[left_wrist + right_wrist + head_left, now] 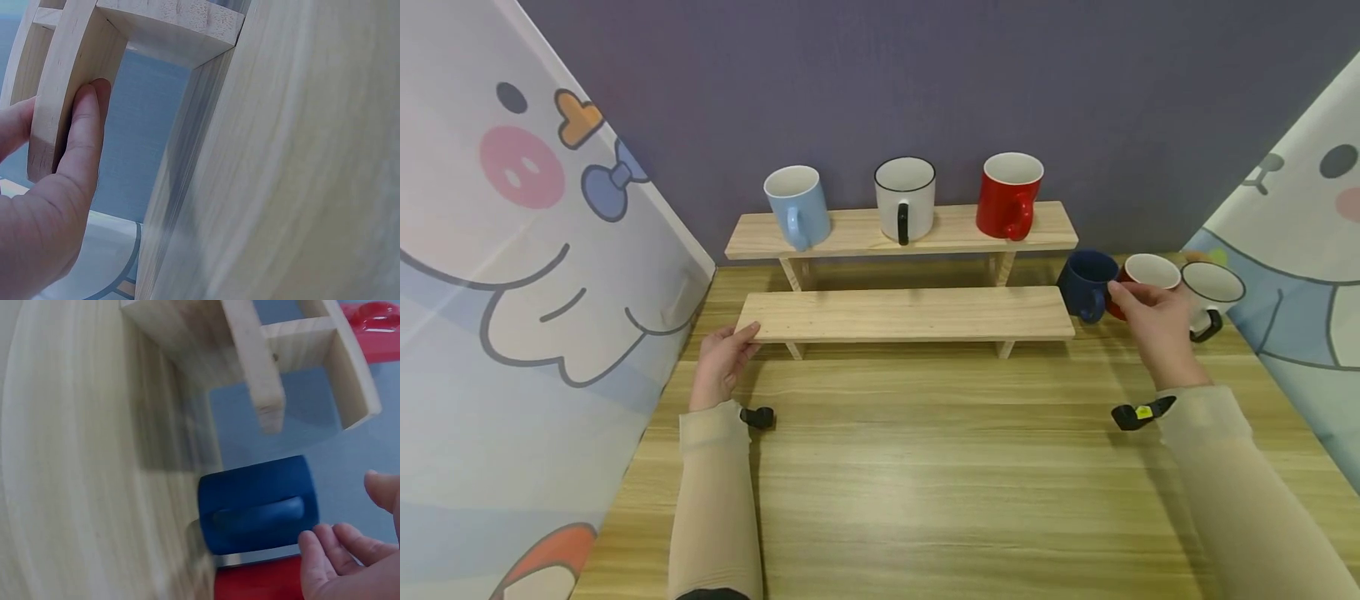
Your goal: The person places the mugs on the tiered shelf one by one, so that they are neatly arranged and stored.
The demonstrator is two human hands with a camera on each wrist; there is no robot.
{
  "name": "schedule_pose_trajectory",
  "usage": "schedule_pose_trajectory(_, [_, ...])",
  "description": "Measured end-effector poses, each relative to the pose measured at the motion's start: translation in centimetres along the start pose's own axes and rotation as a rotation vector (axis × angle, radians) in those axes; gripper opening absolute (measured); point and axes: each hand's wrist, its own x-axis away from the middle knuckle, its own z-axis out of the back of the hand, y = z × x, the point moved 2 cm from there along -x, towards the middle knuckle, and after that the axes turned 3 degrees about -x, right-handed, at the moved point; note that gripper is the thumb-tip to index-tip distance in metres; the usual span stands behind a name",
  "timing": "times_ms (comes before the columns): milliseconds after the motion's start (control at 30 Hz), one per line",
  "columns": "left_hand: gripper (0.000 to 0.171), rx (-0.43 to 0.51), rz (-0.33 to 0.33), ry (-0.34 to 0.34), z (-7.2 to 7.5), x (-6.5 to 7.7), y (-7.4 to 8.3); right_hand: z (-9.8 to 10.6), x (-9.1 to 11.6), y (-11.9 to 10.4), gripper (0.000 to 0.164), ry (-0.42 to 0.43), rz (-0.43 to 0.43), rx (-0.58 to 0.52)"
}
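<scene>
My left hand point(722, 358) pinches the left end of the lower board of a two-tier wooden shelf point(910, 315). In the left wrist view the fingers point(87, 134) lie under that board and the thumb is above. At the right, my right hand point(1157, 321) hovers by a navy blue mug point(1082, 292), which stands with its handle toward me. The right wrist view shows the fingertips point(322, 537) near the rim of the mug, and the thumb held well apart. Partly behind this hand is a red mug with a white inside point(1152, 271).
On the upper board stand a light blue mug point(801, 208), a white mug with a black handle point(906, 200) and a red mug point(1009, 196). Another white black-handled mug point(1213, 292) is at the far right. Printed panels point(550, 333) flank the wooden table point(925, 483).
</scene>
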Motion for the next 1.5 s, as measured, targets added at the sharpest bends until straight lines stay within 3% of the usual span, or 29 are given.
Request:
schedule_pose_trajectory(300, [0.042, 0.004, 0.002, 0.001, 0.0, 0.0, -0.3, -0.5, -0.9, 1.9, 0.074, -0.072, -0.034, 0.095])
schedule_pose_trajectory(633, [0.037, 0.003, 0.007, 0.01, 0.1, 0.0, -0.2, -1.4, -1.8, 3.0, 0.073, -0.136, 0.052, 0.142])
schedule_pose_trajectory(867, [0.042, -0.008, 0.015, 0.013, 0.2, 0.0, -0.1, -2.0, -2.5, 3.7, 0.062, -0.214, 0.062, 0.027])
schedule_pose_trajectory(1500, [0.043, 0.025, 0.025, 0.0, 0.0, 0.1, 0.2, -2.5, -2.8, 3.3, 0.054, -0.207, 0.099, -0.078])
